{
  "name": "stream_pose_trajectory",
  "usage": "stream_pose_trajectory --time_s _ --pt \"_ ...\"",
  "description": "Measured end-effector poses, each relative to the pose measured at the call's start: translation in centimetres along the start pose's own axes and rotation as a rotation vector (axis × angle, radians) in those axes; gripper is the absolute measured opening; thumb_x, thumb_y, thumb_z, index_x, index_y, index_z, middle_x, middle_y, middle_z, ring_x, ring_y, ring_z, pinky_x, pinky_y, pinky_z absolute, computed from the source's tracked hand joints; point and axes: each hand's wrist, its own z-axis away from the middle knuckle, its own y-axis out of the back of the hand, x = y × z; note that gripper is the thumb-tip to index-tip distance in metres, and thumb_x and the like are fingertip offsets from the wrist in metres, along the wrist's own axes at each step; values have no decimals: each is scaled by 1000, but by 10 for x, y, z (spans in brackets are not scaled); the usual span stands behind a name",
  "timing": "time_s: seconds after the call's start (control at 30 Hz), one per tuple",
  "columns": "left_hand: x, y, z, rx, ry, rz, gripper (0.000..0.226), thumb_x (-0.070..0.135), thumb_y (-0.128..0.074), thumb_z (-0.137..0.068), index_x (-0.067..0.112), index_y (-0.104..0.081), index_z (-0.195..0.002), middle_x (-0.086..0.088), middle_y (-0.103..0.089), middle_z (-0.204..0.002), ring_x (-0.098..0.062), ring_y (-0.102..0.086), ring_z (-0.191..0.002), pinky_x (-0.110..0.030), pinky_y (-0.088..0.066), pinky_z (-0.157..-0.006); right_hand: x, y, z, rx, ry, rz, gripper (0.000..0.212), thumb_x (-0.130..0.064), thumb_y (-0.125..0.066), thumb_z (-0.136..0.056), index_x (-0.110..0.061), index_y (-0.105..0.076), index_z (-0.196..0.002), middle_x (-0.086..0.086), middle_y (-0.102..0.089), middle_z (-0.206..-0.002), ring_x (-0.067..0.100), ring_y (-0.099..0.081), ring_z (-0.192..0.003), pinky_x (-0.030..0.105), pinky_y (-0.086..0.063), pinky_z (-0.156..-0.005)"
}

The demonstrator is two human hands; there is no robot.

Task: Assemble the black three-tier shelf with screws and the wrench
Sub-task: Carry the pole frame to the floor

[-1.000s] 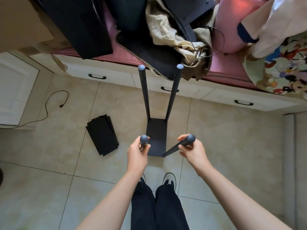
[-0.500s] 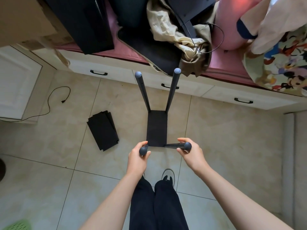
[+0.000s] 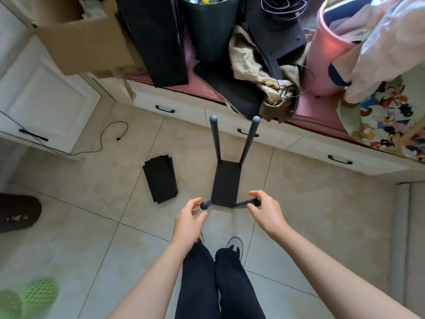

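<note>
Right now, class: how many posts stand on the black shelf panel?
4: far-left post, far-right post, near-left post by the left hand, near-right post by the right hand.

Both forearms are seen bare to the lower frame edge; no sleeves, watch or rings are observed on the left hand or right hand. Black trousers are worn. Dark shoes with light toe caps are noted below them.

The shelf frame stands on the floor before the drawers. Loose panels lie on the floor to its left. A box, bin and bucket sit on the ledge behind.
</note>
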Motion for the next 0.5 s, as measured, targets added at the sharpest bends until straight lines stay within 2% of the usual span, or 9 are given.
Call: stream_pose_trajectory --time_s 0.07,0.13,0.27,0.33,0.4,0.5 --pt "8 15 19 13 -9 43 33 13 -63 -97 33 -55 -122 9 -62 -116 -11 -59 -111 -25 -45 -93 -18 4 15 0 32 19 38 -13 -53 -99 -15 -52 -137 3 -58 -134 18 -55 -119 26 -41 -97" --pt "14 31 39 36 -4 63 32 15 -62 -98 31 -54 -125 11 -63 -111 -7 -59 -107 -18 -43 -84 -37 4 30 -19 68 34 36 -13 -52 -99 -15 -53 -136 2 -59 -133 17 -55 -114 23 -40 -93" --pt "11 65 77 91 12 97 27 22 -60 -99 35 -54 -122 10 -64 -108 -5 -60 -103 -7 -39 -71 -77 -11 57 -73 129 30 34 -14 -50 -99 -16 -54 -133 2 -61 -130 19 -55 -121 22 -38 -93" --pt "5 85 93 122 8 126 20 23 -60 -99 34 -57 -115 11 -65 -106 -2 -60 -101 -7 -40 -71 -98 -23 70 -109 170 31 34 -14 -51 -100 -15 -54 -133 3 -62 -129 19 -56 -121 24 -40 -95" --pt "-3 104 109 162 7 166 13 21 -62 -97 31 -61 -105 12 -66 -103 -1 -61 -99 -11 -43 -76 -118 -39 83 -144 214 41 32 -15 -51 -100 -15 -55 -132 2 -63 -126 14 -58 -112 20 -41 -89" --pt "-21 132 131 234 30 246 13 18 -64 -95 31 -62 -97 12 -68 -98 -1 -63 -97 -11 -44 -78 -146 -67 101 -196 267 66 29 -19 -51 -101 -17 -55 -130 0 -63 -120 7 -57 -100 16 -42 -80"
